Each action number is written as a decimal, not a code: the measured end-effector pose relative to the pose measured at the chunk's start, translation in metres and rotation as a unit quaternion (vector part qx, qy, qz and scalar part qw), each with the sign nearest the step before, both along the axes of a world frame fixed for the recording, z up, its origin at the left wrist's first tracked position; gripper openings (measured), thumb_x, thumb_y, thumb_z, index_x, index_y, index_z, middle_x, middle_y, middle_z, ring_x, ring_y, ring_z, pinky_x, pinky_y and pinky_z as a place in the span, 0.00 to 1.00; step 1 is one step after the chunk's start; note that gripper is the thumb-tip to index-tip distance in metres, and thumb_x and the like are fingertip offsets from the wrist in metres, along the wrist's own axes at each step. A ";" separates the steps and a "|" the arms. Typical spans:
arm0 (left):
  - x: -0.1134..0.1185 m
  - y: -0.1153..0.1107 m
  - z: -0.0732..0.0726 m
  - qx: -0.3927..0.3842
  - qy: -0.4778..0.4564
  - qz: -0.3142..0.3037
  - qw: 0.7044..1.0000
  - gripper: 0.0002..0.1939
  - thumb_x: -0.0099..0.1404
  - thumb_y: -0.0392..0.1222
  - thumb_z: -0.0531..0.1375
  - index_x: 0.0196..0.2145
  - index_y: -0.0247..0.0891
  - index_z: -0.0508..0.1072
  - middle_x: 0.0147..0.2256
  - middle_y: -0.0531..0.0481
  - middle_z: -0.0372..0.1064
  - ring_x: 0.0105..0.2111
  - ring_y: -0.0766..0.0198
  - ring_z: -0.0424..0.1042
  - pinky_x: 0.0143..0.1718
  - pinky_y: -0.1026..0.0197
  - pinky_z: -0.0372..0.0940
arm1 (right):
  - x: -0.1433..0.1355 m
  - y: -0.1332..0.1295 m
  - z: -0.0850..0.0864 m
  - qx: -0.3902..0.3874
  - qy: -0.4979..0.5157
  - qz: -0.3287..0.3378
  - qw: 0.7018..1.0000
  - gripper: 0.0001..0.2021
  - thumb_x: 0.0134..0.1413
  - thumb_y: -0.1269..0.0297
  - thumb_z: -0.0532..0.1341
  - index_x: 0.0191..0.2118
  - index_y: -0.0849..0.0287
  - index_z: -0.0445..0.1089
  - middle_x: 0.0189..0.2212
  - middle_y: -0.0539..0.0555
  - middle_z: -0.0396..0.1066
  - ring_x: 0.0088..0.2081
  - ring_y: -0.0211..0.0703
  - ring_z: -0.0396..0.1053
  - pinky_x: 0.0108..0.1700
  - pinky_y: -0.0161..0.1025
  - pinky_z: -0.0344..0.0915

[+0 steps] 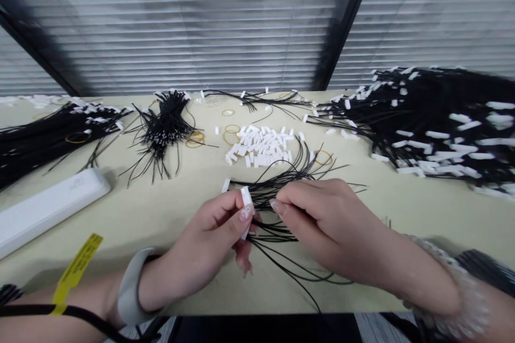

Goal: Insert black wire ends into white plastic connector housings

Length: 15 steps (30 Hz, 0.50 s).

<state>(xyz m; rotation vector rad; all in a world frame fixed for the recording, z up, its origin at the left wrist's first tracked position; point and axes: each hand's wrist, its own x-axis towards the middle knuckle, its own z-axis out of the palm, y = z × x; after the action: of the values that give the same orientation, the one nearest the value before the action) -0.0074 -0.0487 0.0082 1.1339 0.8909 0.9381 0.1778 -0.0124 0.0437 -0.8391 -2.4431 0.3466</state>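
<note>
Between its thumb and fingers, my left hand (225, 225) grips a white connector (247, 198) at the middle of the table. Black wires (277, 232) run rightward from the connector. My right hand (317, 214) is closed just right of it, thumb and index finger pinched over the wires; what lies in the pinch is too small to make out. Behind both hands lies a bundle of black wires (289, 174), with a white connector (226, 186) at its left end. Farther back is a pile of small white connectors (263, 146).
Large heaps of black wires with white connectors lie at the right (442, 112) and left (36, 134). A black wire bundle (167, 120) and yellow rubber bands (195, 139) sit at the back left. A white elongated case (52, 206) is at the left; blinds (201, 27) stand behind.
</note>
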 end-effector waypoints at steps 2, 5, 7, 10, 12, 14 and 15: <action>0.000 0.000 0.000 0.005 0.007 0.001 1.000 0.10 0.64 0.45 0.53 0.29 0.36 0.63 0.24 0.58 0.58 0.16 0.76 0.64 0.17 0.71 0.60 | 0.000 0.000 0.000 -0.006 -0.009 0.003 1.000 0.07 0.54 0.73 0.51 0.26 0.61 0.60 0.20 0.43 0.58 0.22 0.28 0.51 0.26 0.30 0.48; 0.000 0.000 0.001 0.010 0.019 0.002 1.000 0.11 0.64 0.46 0.53 0.29 0.36 0.62 0.24 0.58 0.58 0.16 0.76 0.64 0.17 0.72 0.60 | 0.001 -0.001 0.001 -0.012 -0.022 0.005 1.000 0.07 0.54 0.73 0.51 0.25 0.61 0.58 0.20 0.43 0.57 0.22 0.28 0.50 0.26 0.30 0.47; 0.001 0.000 0.003 0.013 0.029 0.001 0.999 0.12 0.64 0.46 0.53 0.28 0.36 0.62 0.25 0.58 0.57 0.16 0.76 0.64 0.17 0.72 0.61 | 0.001 -0.001 0.001 -0.016 -0.023 0.008 1.000 0.08 0.53 0.74 0.51 0.25 0.61 0.58 0.20 0.43 0.57 0.23 0.28 0.50 0.27 0.30 0.47; 0.002 0.000 0.005 0.020 0.042 0.003 0.999 0.12 0.64 0.46 0.53 0.28 0.35 0.62 0.25 0.58 0.57 0.16 0.76 0.64 0.17 0.72 0.61 | 0.001 0.000 0.001 -0.031 -0.006 0.007 0.999 0.08 0.54 0.74 0.51 0.25 0.61 0.57 0.19 0.43 0.56 0.22 0.27 0.49 0.26 0.29 0.47; 0.003 0.000 0.006 0.021 0.048 0.005 0.999 0.12 0.64 0.46 0.53 0.28 0.35 0.62 0.25 0.58 0.56 0.16 0.76 0.64 0.17 0.72 0.61 | 0.000 0.000 0.001 -0.051 0.007 0.005 0.999 0.09 0.54 0.73 0.51 0.24 0.61 0.56 0.19 0.42 0.55 0.22 0.27 0.49 0.26 0.29 0.47; 0.003 0.001 0.007 0.021 0.050 0.008 0.998 0.12 0.63 0.46 0.53 0.27 0.35 0.61 0.24 0.58 0.56 0.16 0.76 0.64 0.17 0.72 0.61 | 0.000 0.000 0.001 -0.067 0.017 0.008 0.998 0.09 0.55 0.73 0.51 0.24 0.61 0.56 0.18 0.42 0.55 0.22 0.27 0.49 0.26 0.28 0.48; 0.003 0.001 0.007 0.021 0.051 0.009 0.998 0.12 0.63 0.46 0.53 0.27 0.35 0.61 0.24 0.58 0.56 0.16 0.76 0.64 0.17 0.71 0.61 | -0.001 0.000 0.002 -0.072 0.021 0.010 0.997 0.10 0.55 0.73 0.51 0.24 0.61 0.56 0.18 0.42 0.55 0.22 0.26 0.49 0.25 0.28 0.48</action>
<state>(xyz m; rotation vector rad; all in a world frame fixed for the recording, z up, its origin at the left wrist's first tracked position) -0.0040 -0.0480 0.0155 1.2196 0.9698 0.9233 0.1773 -0.0128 0.0455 -0.8588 -2.4105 0.5488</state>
